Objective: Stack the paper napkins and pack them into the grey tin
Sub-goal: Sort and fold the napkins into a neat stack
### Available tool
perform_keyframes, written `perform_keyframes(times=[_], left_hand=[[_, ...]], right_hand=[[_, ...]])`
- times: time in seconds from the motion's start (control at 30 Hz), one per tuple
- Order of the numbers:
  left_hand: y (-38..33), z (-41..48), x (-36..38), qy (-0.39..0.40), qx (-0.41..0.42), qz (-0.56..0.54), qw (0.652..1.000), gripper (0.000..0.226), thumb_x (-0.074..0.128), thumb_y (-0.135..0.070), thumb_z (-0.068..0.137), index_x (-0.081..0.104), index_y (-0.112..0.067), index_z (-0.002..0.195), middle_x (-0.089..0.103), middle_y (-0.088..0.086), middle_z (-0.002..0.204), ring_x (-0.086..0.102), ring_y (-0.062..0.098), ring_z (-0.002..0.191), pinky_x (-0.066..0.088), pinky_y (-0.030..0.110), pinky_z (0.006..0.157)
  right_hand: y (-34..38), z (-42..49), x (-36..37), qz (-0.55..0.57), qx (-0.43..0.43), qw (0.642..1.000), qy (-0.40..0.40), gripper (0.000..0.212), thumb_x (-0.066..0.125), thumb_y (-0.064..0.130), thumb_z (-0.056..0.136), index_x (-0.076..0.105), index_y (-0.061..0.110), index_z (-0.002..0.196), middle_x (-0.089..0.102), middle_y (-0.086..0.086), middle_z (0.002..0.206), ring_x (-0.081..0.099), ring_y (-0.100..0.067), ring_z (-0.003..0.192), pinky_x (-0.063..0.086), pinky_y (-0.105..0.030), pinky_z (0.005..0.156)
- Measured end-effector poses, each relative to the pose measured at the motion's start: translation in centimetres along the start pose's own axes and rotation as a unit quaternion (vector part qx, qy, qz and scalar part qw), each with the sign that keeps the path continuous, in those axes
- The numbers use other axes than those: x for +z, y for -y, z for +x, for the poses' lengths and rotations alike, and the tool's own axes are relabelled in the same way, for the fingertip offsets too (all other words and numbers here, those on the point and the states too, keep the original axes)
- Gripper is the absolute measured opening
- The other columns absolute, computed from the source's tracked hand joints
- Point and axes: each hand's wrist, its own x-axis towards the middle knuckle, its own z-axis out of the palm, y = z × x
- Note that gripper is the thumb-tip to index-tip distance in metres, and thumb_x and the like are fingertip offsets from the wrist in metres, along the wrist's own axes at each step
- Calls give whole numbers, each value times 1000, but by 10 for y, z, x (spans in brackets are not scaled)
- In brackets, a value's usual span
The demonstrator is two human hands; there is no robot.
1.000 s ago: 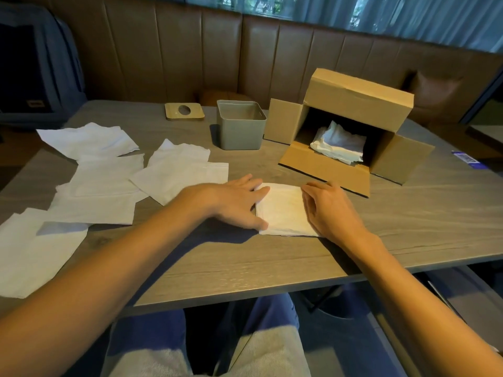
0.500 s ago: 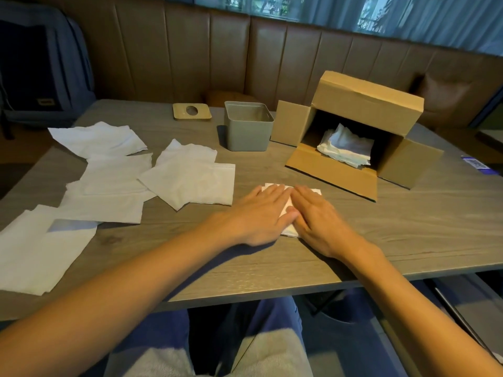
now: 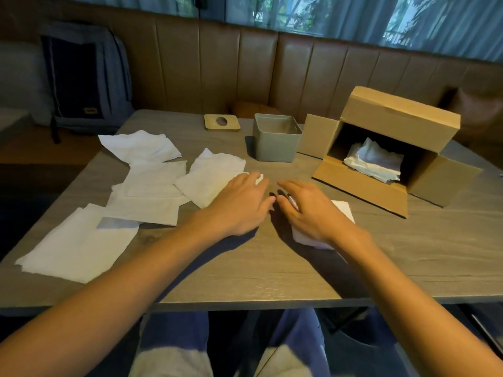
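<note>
The grey tin (image 3: 275,144) stands open and empty at the table's back centre. A folded white napkin (image 3: 343,210) lies near the middle of the table under my right hand (image 3: 309,212), whose fingers curl down over its left edge. My left hand (image 3: 241,204) lies flat with spread fingers on the right corner of an unfolded napkin (image 3: 211,179). Several more unfolded napkins (image 3: 81,242) are spread over the table's left half.
A cardboard box (image 3: 400,117) lies on its side at the right, flaps open, with more napkins (image 3: 374,161) inside. The tin's wooden lid (image 3: 221,123) with a round hole lies behind the tin, to its left. A backpack (image 3: 84,77) leans on the bench.
My left hand has left the folded napkin and moved left onto the nearest unfolded napkin. My right hand has stayed on the folded napkin. The camera has tilted up slightly.
</note>
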Motion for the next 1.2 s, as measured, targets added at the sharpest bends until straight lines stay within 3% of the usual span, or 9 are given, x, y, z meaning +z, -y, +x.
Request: perform_keyframes(times=[0.2,0.4,0.53,0.6,0.67,0.87,0.97,1.07,1.2], left_hand=[[69,-3,-22,-16,-168,40,985,61,41,-43,105,20,-21,158,25,7,162,30,31,145,34,43,113],[103,-8,-21,-39,-186,12,982,61,50,-46,100,32,-20,153,38,11,154,35,31,139,34,47,111],[112,-6,-21,-49,-212,-82,973,61,62,-46,94,44,-24,148,46,4,149,41,29,136,34,46,112],[115,-6,-22,-88,-225,-199,950,35,66,-36,94,62,-29,128,61,1,123,52,28,118,44,46,105],[109,-4,-28,-114,-213,-321,916,13,64,-21,97,71,-26,106,64,-2,104,57,21,103,51,40,95],[75,14,-49,-79,-129,-357,922,14,51,-29,103,63,-28,110,61,-10,107,57,10,100,50,23,76],[53,25,-50,-61,-99,-357,927,17,44,-32,106,58,-26,113,57,-8,106,56,9,99,50,23,77],[30,35,-49,-67,-49,-355,931,15,45,-31,106,56,-25,114,60,-6,107,60,11,99,54,25,74],[7,44,-44,-53,-32,-419,906,22,57,-35,100,60,-26,120,68,-5,110,67,11,98,62,32,76]], right_hand=[[53,71,30,65,22,998,9,51,51,45,101,52,15,142,58,-7,140,59,-24,120,50,-33,97],[66,99,52,96,123,988,12,42,62,36,96,61,12,131,64,-9,124,62,-24,105,52,-29,87],[62,100,47,170,120,977,-39,25,58,21,100,69,10,119,67,-6,112,58,-17,94,45,-25,77],[57,95,40,213,107,970,-58,23,59,23,99,70,11,115,65,-2,105,59,-17,94,47,-26,76],[48,90,30,252,104,960,-62,23,60,26,99,68,13,115,64,-1,106,61,-19,98,51,-28,78],[24,69,-7,321,123,938,-35,20,66,33,95,61,26,113,61,6,109,60,-11,96,47,-18,67],[17,60,-25,334,111,936,-22,30,67,44,92,58,33,117,59,14,109,59,-10,97,51,-20,71],[12,49,-37,328,105,938,-30,30,64,45,93,64,26,116,64,11,106,63,-12,96,55,-25,79],[-3,32,-50,317,127,932,-121,22,66,40,94,73,21,102,71,4,95,68,-11,84,53,-20,66]])
